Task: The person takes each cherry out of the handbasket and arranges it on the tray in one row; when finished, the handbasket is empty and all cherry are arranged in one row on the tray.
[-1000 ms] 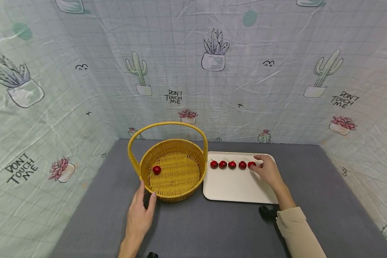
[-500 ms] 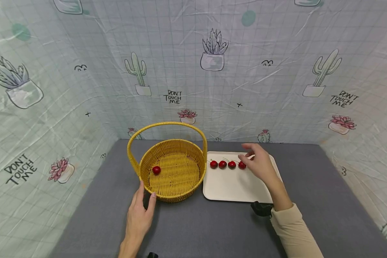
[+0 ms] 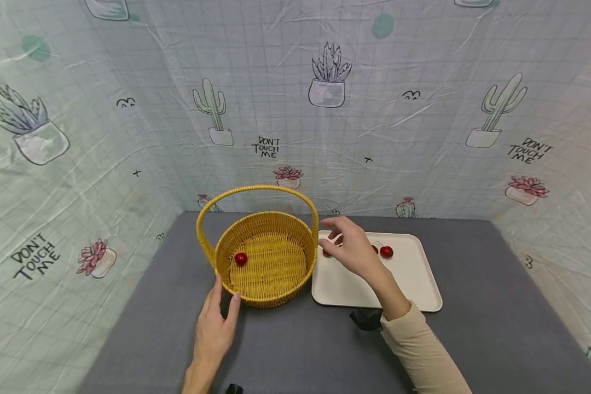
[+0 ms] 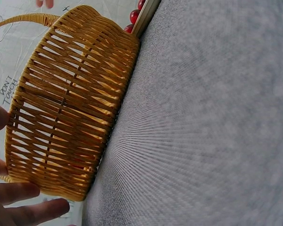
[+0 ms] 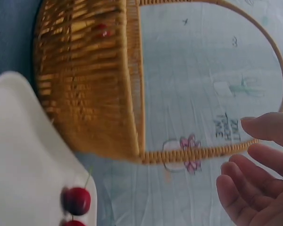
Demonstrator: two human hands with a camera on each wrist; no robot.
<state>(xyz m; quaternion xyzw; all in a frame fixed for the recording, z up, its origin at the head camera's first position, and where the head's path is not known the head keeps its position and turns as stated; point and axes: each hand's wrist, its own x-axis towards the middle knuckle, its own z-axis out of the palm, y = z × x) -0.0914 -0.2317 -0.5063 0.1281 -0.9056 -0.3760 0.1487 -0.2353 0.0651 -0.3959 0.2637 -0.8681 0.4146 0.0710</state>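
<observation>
A round yellow wicker basket [image 3: 266,300] with a tall arched handle [image 3: 256,188] stands on the table, with one red cherry [image 3: 241,259] inside. My left hand [image 3: 212,328] touches the near left of its rim, fingers fairly straight. Beside the basket lies a cream tray [image 3: 345,290] with a row of cherries along its far side. My right hand [image 3: 352,249] is above the tray's left part, close to the basket, and hides some of that row. In the right wrist view its fingers [image 5: 269,160] are loosely bent with nothing between them. A stemmed cherry [image 5: 78,201] shows on the tray there.
Grey cloth covers the table [image 3: 285,350]. A cactus-print curtain [image 3: 354,137] rises behind and at both sides. Below the right wrist hangs a dark wrist-worn device [image 3: 366,319]. The basket handle stands upright just left of my right hand.
My right hand has moved left across the tray from the rightmost cherry, which is now uncovered in the row. The left hand and the basket stay as they were.
</observation>
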